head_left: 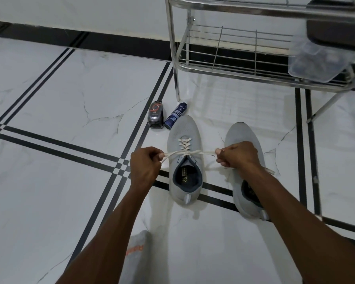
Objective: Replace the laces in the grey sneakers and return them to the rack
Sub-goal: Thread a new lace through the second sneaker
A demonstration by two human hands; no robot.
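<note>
Both ends of lace [190,152] pinched, left hand [145,163], right hand [237,155]; we cinch left sneaker [183,160]. Next: tie knot, we judge.

Grey sneakers [183,130] matt knit cloth, lace [184,148] flat woven cream cloth, floor [59,103] glossy marble-look tile, rack [234,64] shiny chromed metal wire, spray can [174,117] glossy blue

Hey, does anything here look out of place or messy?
Slightly. A blue spray can lies tipped on the floor beside a dark polish container, near the rack leg. The right sneaker's lace end trails loose on the tile.
</note>
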